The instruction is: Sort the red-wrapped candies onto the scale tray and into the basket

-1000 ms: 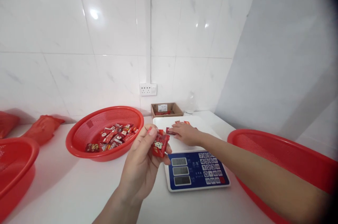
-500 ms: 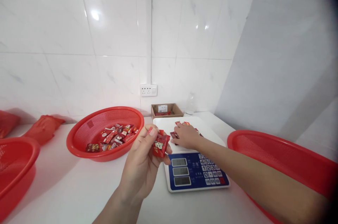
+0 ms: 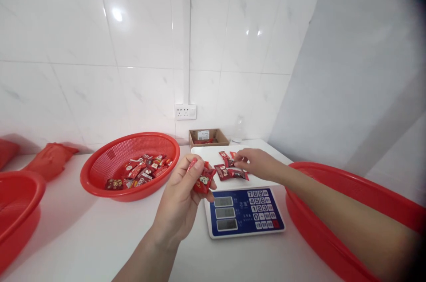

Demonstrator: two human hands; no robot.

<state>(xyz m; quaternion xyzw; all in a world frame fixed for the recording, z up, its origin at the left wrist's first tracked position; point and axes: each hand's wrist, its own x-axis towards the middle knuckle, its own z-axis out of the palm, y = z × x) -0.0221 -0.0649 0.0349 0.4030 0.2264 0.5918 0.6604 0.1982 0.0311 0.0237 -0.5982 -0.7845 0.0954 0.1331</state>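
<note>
My left hand is closed around red wrapped candies, the front one printed with a white cartoon figure. Behind it stands a weighing scale with a white pan and a blue keypad panel. On the pan lie several red and dark-red wrapped snacks, spread loosely. Just over their right side hovers my right hand, its fingers loosely curled and apart, with nothing visible in them. Its fingertips are close to a small red packet, and I cannot tell whether they touch it.
A red mesh basket with many wrapped snacks stands left of the scale. Other red baskets are at the left edge and the right. A cardboard box, a clear container and red bags sit along the wall.
My right hand has lifted off the packets on the pan and moved right, uncovering them. My left hand still holds its candies. The view has shifted slightly.
</note>
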